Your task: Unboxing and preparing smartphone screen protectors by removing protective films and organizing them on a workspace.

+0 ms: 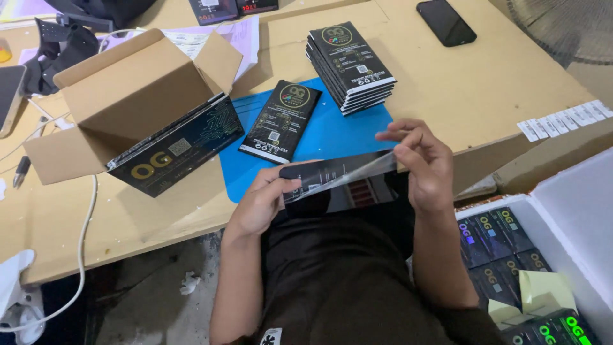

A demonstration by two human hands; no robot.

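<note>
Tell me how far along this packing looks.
Done: a stack of black flat packs on the table, one more on the blue mat. In hand: left hand and right hand hold a clear sleeve. Left: packs in the white box.

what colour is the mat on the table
Blue mat, seen best in the head view.

A flat black packet in a glossy clear sleeve (338,174) is held level, just below the table edge.
</note>
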